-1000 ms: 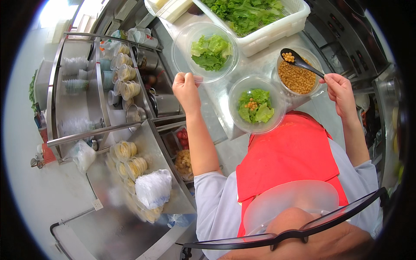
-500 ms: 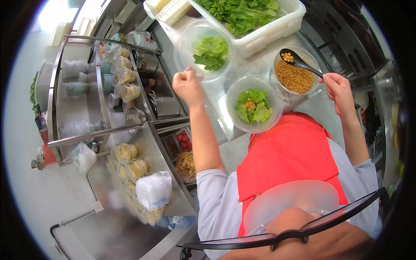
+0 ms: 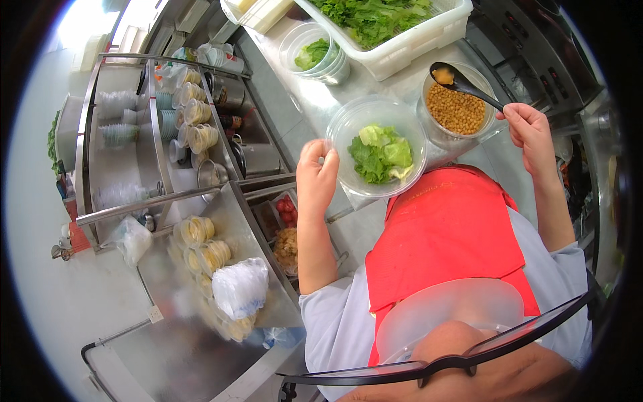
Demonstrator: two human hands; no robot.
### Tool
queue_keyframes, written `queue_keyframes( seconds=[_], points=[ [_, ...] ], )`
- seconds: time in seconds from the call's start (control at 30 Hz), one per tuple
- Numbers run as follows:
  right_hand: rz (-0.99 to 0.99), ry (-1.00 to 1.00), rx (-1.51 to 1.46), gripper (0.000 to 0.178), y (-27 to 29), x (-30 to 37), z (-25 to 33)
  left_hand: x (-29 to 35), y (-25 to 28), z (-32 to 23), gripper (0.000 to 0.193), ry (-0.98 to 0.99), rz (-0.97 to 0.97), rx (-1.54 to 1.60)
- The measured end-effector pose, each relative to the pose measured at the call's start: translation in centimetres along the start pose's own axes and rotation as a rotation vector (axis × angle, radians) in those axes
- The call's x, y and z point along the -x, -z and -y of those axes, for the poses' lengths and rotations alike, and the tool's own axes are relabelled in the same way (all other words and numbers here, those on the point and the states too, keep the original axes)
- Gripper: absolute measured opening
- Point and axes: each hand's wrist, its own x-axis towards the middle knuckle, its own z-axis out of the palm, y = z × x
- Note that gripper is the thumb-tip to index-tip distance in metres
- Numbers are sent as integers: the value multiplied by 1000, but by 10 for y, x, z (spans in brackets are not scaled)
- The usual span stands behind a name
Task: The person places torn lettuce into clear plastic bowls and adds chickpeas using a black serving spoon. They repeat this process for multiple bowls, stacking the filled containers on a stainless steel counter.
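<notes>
My left hand point(image 3: 317, 175) pinches the rim of a clear plastic bowl point(image 3: 343, 177) near my apron. Torn green lettuce point(image 3: 383, 154) lies inside it, with no beans visible on top. Whatever is under this bowl is hard to make out. In my right hand point(image 3: 528, 137) is the handle of a black spoon point(image 3: 473, 91), fingers closed round it. Its tip carries a small heap of yellowish beans, slightly blurred, above a clear tub point(image 3: 483, 75) of small round golden-brown beans point(image 3: 455, 110).
Farther left stand nested clear bowls point(image 3: 335, 72) with lettuce in the top one. A white basket point(image 3: 418, 37) of leafy greens sits at the far edge of the metal table point(image 3: 305, 94). Metal shelves point(image 3: 130, 151) with cups and pots line the left, above a counter with filled cups.
My left hand has brought the lettuce bowl toward me and right, over where the bean-topped lettuce bowl stood. Nested bowls now show behind. The spoon has shifted slightly over the tub.
</notes>
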Motion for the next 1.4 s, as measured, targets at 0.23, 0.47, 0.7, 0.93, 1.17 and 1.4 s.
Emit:
queue_keyframes(
  seconds=[0.23, 0.47, 0.7, 0.93, 1.17, 1.4],
  points=[
    [71, 51, 96, 21, -21, 6, 25, 3, 29, -1, 23, 6, -170, 735],
    [318, 626, 624, 16, -70, 28, 18, 8, 58, -5, 10, -26, -487, 943],
    [-54, 494, 1050, 14, -28, -3, -25, 21, 23, 23, 11, 95, -164, 696],
    [-44, 247, 1364, 20, 4, -21, -98, 36, 6, 59, 16, 148, -196, 421],
    [-31, 173, 853, 24, -6, -28, -135, 18, -28, 44, 11, 35, -63, 488],
    [-156, -98, 295, 24, 25, -34, -128, -19, -13, 42, 30, 68, -28, 508]
  ],
)
